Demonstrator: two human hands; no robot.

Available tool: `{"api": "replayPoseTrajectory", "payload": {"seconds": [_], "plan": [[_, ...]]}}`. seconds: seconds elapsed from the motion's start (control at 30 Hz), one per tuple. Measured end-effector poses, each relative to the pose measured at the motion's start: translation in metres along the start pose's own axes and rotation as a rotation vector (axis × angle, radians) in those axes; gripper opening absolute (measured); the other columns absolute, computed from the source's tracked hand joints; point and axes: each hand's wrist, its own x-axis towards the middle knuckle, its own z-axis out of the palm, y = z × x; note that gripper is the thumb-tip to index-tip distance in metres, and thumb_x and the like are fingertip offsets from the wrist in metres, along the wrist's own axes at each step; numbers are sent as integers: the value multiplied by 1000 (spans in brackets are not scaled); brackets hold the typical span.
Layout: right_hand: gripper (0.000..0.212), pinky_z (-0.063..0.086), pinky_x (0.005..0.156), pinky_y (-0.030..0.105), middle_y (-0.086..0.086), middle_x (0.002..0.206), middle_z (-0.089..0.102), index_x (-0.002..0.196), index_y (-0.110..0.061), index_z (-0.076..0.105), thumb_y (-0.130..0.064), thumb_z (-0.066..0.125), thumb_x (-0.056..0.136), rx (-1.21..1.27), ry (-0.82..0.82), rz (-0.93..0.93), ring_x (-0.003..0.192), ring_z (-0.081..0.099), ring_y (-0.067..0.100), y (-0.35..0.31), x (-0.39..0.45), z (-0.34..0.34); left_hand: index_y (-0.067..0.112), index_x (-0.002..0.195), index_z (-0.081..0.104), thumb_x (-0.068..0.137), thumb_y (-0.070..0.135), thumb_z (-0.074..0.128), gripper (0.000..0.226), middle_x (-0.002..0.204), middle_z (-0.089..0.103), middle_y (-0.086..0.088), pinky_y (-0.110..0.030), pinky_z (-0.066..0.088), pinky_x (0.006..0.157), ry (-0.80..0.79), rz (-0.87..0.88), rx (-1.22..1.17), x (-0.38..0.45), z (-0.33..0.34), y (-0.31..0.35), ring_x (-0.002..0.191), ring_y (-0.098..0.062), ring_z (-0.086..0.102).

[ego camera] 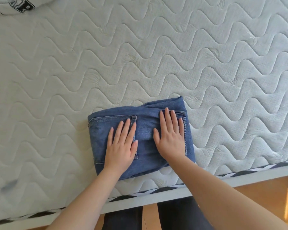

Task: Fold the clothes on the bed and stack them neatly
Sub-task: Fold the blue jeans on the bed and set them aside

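Note:
A pair of blue jeans [145, 123] lies folded into a compact rectangle near the front edge of the white quilted mattress [140, 55], a back pocket facing up on its left half. My left hand [122, 144] rests flat on that pocket, fingers spread. On the right half of the bundle my right hand [170, 136] lies flat too, fingertips near the frayed hem. Neither hand grips any cloth.
A white garment with black print [15, 4] lies at the mattress's far left corner, mostly out of frame. The black-and-white mattress trim [156, 190] and bed frame run along the front. Below are my dark trouser legs [178, 214] on a wooden floor.

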Motion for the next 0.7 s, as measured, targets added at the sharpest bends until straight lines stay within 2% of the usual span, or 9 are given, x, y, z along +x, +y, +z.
{"api": "replayPoseTrajectory", "payload": {"seconds": [0.1, 0.27, 0.43, 0.5, 0.53, 0.6, 0.67, 0.7], "plan": [[63, 2, 123, 41, 4, 162, 21, 155, -16, 26, -41, 34, 98, -16, -7, 3, 151, 11, 20, 2, 1, 7, 15, 157, 17, 104, 42, 24, 60, 165, 13, -5, -52, 14, 121, -35, 30, 73, -5, 21, -6, 152, -24, 13], [64, -3, 123, 39, 3, 163, 18, 155, -16, 23, -42, 32, 97, -40, -36, 12, 151, 6, 19, 3, 3, 11, 19, 158, 13, 101, 42, 30, 64, 166, 9, -3, -51, 11, 122, -47, -16, 75, 1, 37, -8, 152, -21, 10], [66, -9, 122, 36, 0, 165, 9, 157, -20, 15, -47, 27, 98, 11, -90, -8, 151, 0, 18, 3, 8, 5, 19, 158, 12, 101, 43, 25, 62, 165, 9, -2, -51, 14, 121, -95, -25, 61, 5, 26, -4, 152, -21, 12], [67, -7, 122, 36, -1, 165, 8, 157, -22, 15, -47, 34, 98, 88, -45, -36, 152, 1, 17, 10, 5, -3, 19, 157, 16, 103, 42, 23, 60, 165, 12, -3, -52, 16, 120, -87, -1, 20, 4, 17, -5, 151, -21, 14], [68, -5, 122, 37, 0, 164, 10, 157, -22, 16, -46, 40, 98, 121, 3, -14, 152, 3, 18, 17, 3, -8, 19, 157, 20, 104, 42, 23, 58, 165, 15, -4, -52, 16, 120, -51, -1, -20, 3, 12, -8, 151, -21, 16], [73, 0, 120, 40, 3, 162, 14, 155, -26, 14, -50, 47, 95, 206, 70, 158, 150, 9, 20, 36, -1, -16, 17, 154, 30, 104, 39, 28, 55, 162, 24, -9, -51, 16, 120, 84, -66, -100, -2, 2, -19, 149, -25, 22], [76, 14, 119, 43, 5, 153, 29, 153, -28, 15, -56, 52, 92, 379, 44, 375, 143, 26, 22, 56, -4, -22, 10, 148, 38, 101, 32, 39, 51, 151, 39, -16, -52, 27, 114, 257, -208, -144, -9, -8, -34, 139, -32, 37], [76, 26, 116, 44, 4, 143, 40, 152, -27, 20, -58, 54, 91, 479, 22, 446, 135, 38, 22, 64, -4, -24, 6, 145, 41, 99, 27, 44, 50, 143, 46, -19, -51, 34, 108, 328, -288, -171, -14, -11, -41, 130, -35, 44]]}}
